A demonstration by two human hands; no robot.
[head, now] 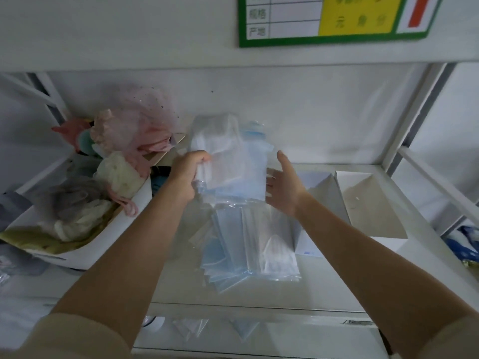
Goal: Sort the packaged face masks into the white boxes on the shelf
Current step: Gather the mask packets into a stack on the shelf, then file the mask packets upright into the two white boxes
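A white metal shelf (pixel 337 304) holds the whole scene, with a green-bordered price sign (pixel 334 19) on the rail above. At left, an open white box (pixel 121 224) brims with pink and cream fabric pouches (pixel 129 136); at right, an empty white box (pixel 373 203) stands open, just beside the work. In the middle, a fanned pile of packaged face masks (pixel 248 250) lies flat on the shelf. Above it, a person lifts a held stack of mask packets (pixel 233 161). The left hand (pixel 185 174) grips the stack's left edge, fingers curled round it; the right hand (pixel 283 185) is spread, fingers straight, steadying the right edge. The packets look light, limp and slick in their clear film, likely to slide apart, so a hold across both edges seems safest.
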